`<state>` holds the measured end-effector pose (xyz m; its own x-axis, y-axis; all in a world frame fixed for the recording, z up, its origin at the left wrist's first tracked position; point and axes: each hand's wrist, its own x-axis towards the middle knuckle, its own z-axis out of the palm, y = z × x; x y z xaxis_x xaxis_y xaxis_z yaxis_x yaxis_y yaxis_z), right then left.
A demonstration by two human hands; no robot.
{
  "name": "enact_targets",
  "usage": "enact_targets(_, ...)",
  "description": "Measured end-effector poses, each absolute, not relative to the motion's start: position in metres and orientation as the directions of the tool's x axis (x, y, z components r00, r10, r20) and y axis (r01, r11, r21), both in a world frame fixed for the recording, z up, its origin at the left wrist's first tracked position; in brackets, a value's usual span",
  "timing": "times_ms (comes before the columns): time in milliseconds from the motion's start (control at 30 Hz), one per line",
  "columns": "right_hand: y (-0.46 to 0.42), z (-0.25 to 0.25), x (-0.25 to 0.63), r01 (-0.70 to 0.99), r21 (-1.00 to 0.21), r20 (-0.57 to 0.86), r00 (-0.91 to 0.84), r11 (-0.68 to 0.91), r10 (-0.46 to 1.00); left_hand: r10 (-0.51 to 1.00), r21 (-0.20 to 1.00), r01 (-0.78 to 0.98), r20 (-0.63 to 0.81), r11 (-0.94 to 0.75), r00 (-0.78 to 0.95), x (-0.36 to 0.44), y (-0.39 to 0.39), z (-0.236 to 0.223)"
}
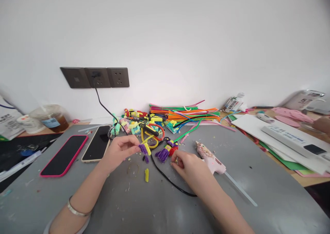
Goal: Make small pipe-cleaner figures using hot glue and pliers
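My left hand [120,151] pinches a small purple and yellow pipe-cleaner piece [144,148] just above the grey table [144,206]. My right hand [186,163] rests curled on the table, fingertips touching a purple, yellow and red pipe-cleaner figure [168,150]; whether it grips it is unclear. A short yellow pipe-cleaner scrap [146,175] lies between my hands. A pink glue gun [210,157] with a clear glue stick lies right beside my right hand. Its black cord [168,180] runs under my right wrist.
Two phones, one with a pink case [65,155] and one with a pale case [97,147], lie at the left. A heap of coloured pipe cleaners [184,115] sits by the wall. White sheets and a power strip [286,136] fill the right. A lidded drink cup [51,118] stands far left.
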<state>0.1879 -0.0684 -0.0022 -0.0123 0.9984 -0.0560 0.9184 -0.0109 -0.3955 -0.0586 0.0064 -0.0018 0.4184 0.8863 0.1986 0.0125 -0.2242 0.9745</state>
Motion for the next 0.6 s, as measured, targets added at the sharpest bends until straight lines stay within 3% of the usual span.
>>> enact_targets(600,-0.0634,-0.0016,0.1859,0.961,-0.274,-0.128,-0.018,-0.018,0.992,0.853,0.964,-0.065,0.258,-0.258,0.453,-0.0571,0.0061,-0.0017)
